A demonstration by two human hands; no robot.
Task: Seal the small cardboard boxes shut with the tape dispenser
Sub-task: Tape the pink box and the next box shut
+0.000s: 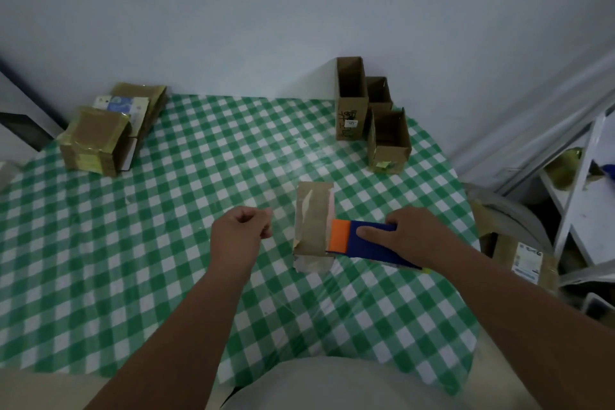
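The small cardboard box point(312, 226) being worked on lies on its side near the middle of the worktop point(166, 243), its upper face covered in brown tape with a loose, wrinkled edge along the left and a flap of tape hanging off the near end. The tape dispenser point(362, 240), blue with an orange front, rests with that front on the box's right near corner, so a strip appears to be partway laid, not yet pressed flat or cut. The right hand point(409, 236) grips the dispenser, thumb flat along its top and fingers point(392, 220) curled round its far side. The left hand point(239, 233) hovers just left of the box, apart from it, its fingers curled loosely inward; whether they pinch a tape end cannot be told. Judging by the rest, the job is roughly mid-way: a stack of taped boxes point(96, 140) sits at the far left of the worktop, while three open boxes point(372, 116) stand upright at the far right, unsealed and well apart from both hands.
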